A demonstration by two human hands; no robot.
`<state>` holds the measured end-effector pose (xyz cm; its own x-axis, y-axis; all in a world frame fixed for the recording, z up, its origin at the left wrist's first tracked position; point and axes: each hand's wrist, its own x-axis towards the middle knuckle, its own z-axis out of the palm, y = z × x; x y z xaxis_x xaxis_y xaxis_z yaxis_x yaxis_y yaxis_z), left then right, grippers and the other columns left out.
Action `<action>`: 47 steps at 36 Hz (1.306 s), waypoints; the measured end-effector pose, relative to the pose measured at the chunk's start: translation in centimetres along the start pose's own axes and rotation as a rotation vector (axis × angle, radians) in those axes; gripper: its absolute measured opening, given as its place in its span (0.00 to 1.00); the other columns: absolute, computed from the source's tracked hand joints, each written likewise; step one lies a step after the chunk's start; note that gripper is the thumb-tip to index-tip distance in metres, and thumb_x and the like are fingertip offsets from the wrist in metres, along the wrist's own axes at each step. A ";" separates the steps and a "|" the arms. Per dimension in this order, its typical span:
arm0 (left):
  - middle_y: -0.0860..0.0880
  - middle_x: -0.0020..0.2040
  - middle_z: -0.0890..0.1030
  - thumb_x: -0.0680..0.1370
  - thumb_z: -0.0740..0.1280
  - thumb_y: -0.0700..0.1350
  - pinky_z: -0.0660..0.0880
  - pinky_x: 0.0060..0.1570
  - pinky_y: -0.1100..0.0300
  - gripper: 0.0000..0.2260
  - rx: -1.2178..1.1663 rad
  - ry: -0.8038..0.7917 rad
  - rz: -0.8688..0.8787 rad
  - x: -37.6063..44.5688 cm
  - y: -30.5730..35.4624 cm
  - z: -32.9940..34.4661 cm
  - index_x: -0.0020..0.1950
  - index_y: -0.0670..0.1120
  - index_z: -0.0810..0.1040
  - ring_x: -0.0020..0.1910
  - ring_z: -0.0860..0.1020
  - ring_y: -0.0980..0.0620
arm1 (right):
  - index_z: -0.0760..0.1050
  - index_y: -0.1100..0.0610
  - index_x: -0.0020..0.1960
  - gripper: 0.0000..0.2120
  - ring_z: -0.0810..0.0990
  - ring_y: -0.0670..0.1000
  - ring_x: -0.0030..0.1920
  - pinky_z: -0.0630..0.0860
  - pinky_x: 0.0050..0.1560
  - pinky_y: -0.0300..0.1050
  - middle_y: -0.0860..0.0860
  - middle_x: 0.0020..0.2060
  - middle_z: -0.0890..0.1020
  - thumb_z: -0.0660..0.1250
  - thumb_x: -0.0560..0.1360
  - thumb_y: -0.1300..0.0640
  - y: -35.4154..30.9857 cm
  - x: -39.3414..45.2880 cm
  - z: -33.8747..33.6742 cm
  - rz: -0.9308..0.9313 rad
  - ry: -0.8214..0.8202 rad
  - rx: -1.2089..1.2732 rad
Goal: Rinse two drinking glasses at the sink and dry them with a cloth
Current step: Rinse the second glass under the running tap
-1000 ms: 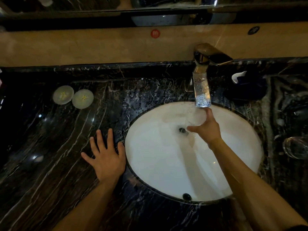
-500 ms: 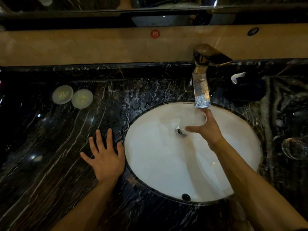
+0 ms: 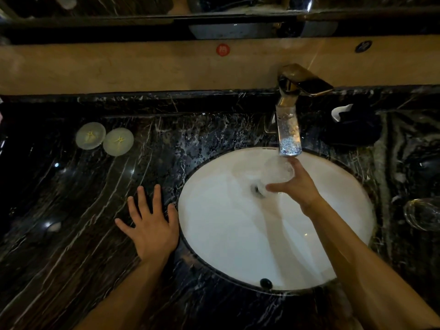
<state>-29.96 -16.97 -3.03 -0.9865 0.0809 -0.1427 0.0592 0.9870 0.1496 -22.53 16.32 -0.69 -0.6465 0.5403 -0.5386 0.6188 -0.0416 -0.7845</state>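
Head view has your right hand (image 3: 296, 186) out over the white basin (image 3: 238, 246), its grip wrapped round a clear drinking glass (image 3: 278, 173) with the thumb on the near side and the fingers round the far side. You hold that glass directly below the faucet spout (image 3: 289, 136), its mouth tipped up toward the spout and a little toward you, so its long axis leans rather than stands plumb. Whether water is running into it cannot be told for certain; the spout end glitters and the glass looks blurred.

What the next move turns on, as I judge it: the second glass (image 3: 422, 214) sits on the dark marble surface (image 3: 83, 234) to the right of the basin, well apart from the one in your grip and on the right hand's own side. Your left hand (image 3: 148, 228) lies flat, fingers spread and holding nothing, on the surface just beside the basin's left rim, so it is much the farther hand from that second glass. Swapping glasses will most likely fall to the right hand once it sets this one down.

A dark cloth (image 3: 354, 126) lies bunched on the surface behind the basin, right of the faucet, nearer your right hand too.

For writing, a round red sticker (image 3: 223, 49) on the tan ledge carries a pale mark that I cannot read. Two pale round lids (image 3: 104, 138) at the left show a small yellow emblem, no legible words.
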 end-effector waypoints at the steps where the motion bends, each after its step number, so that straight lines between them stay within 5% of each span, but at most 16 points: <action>1: 0.46 0.82 0.55 0.80 0.48 0.61 0.47 0.71 0.26 0.29 0.000 0.000 0.001 0.0 0.0 0.0 0.81 0.57 0.56 0.80 0.52 0.41 | 0.67 0.48 0.71 0.41 0.75 0.53 0.61 0.77 0.56 0.52 0.47 0.60 0.76 0.81 0.64 0.64 0.1 0.0 0.1 0.052 0.001 0.130; 4: 0.46 0.82 0.55 0.80 0.47 0.62 0.47 0.71 0.27 0.29 0.001 -0.003 -0.002 0.1 0.1 -0.1 0.81 0.57 0.56 0.80 0.51 0.41 | 0.67 0.47 0.69 0.39 0.77 0.55 0.61 0.79 0.55 0.56 0.47 0.59 0.77 0.81 0.64 0.63 0.4 0.1 0.5 0.147 0.040 0.333; 11: 0.46 0.82 0.55 0.80 0.47 0.62 0.46 0.71 0.27 0.29 -0.001 -0.004 -0.004 0.1 0.0 0.0 0.81 0.57 0.55 0.80 0.51 0.41 | 0.66 0.48 0.71 0.44 0.73 0.52 0.60 0.74 0.58 0.49 0.48 0.61 0.74 0.83 0.61 0.61 0.3 0.3 1.2 0.007 0.099 -0.002; 16: 0.46 0.82 0.55 0.80 0.47 0.61 0.46 0.71 0.27 0.28 0.003 -0.009 -0.009 0.2 0.0 0.1 0.81 0.57 0.55 0.80 0.51 0.42 | 0.68 0.46 0.70 0.41 0.79 0.56 0.60 0.79 0.58 0.58 0.50 0.62 0.78 0.83 0.62 0.59 -0.2 0.6 0.9 0.242 0.031 0.408; 20: 0.46 0.82 0.55 0.80 0.48 0.62 0.46 0.71 0.27 0.29 -0.006 -0.003 -0.004 0.1 0.1 -0.1 0.81 0.57 0.56 0.80 0.51 0.41 | 0.73 0.51 0.67 0.31 0.81 0.58 0.56 0.81 0.48 0.52 0.55 0.62 0.79 0.79 0.67 0.52 -1.2 0.3 1.0 0.426 -0.104 0.716; 24: 0.45 0.82 0.55 0.80 0.48 0.62 0.46 0.71 0.26 0.29 -0.012 -0.004 -0.001 0.0 0.1 -0.3 0.81 0.56 0.56 0.80 0.51 0.41 | 0.77 0.56 0.60 0.47 0.78 0.58 0.54 0.83 0.47 0.59 0.57 0.57 0.79 0.88 0.43 0.51 -1.5 0.1 1.6 0.558 -0.180 0.985; 29: 0.46 0.82 0.54 0.80 0.47 0.62 0.46 0.71 0.27 0.29 -0.003 -0.013 -0.006 0.2 0.1 -0.3 0.81 0.57 0.55 0.80 0.51 0.42 | 0.72 0.63 0.60 0.29 0.81 0.60 0.52 0.80 0.51 0.53 0.59 0.55 0.80 0.74 0.71 0.43 -2.4 0.3 2.2 0.720 -0.148 1.178; 32: 0.46 0.82 0.54 0.80 0.47 0.62 0.46 0.71 0.27 0.29 -0.002 -0.017 -0.006 0.0 0.2 -0.3 0.81 0.57 0.55 0.80 0.50 0.42 | 0.71 0.61 0.67 0.38 0.83 0.58 0.56 0.79 0.49 0.51 0.60 0.60 0.81 0.77 0.65 0.42 -2.7 0.4 2.5 0.734 -0.165 1.244; 37: 0.46 0.82 0.54 0.79 0.46 0.62 0.46 0.71 0.27 0.29 -0.009 -0.016 -0.004 0.1 0.1 -0.3 0.81 0.57 0.55 0.80 0.50 0.42 | 0.70 0.63 0.64 0.37 0.82 0.56 0.49 0.77 0.48 0.47 0.64 0.47 0.84 0.72 0.69 0.35 -2.4 0.2 2.2 0.728 -0.131 1.404; 43: 0.46 0.82 0.54 0.79 0.47 0.62 0.45 0.71 0.27 0.29 -0.012 -0.019 -0.005 0.1 0.2 -0.4 0.81 0.57 0.54 0.80 0.50 0.42 | 0.75 0.58 0.61 0.33 0.84 0.51 0.42 0.79 0.37 0.40 0.55 0.47 0.84 0.70 0.67 0.36 -0.7 -0.2 1.5 0.644 -0.244 1.469; 47: 0.46 0.82 0.54 0.80 0.48 0.62 0.45 0.71 0.27 0.29 -0.012 -0.015 -0.008 0.1 0.1 -0.3 0.81 0.57 0.55 0.80 0.50 0.42 | 0.68 0.57 0.73 0.41 0.84 0.50 0.35 0.80 0.31 0.39 0.54 0.44 0.84 0.68 0.69 0.32 1.0 -0.1 1.1 0.646 -0.371 1.499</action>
<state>-30.10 -16.88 -2.75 -0.9844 0.0756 -0.1587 0.0499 0.9858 0.1601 -22.37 15.30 -1.75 -0.6717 -0.0904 -0.7353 0.0043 -0.9930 0.1182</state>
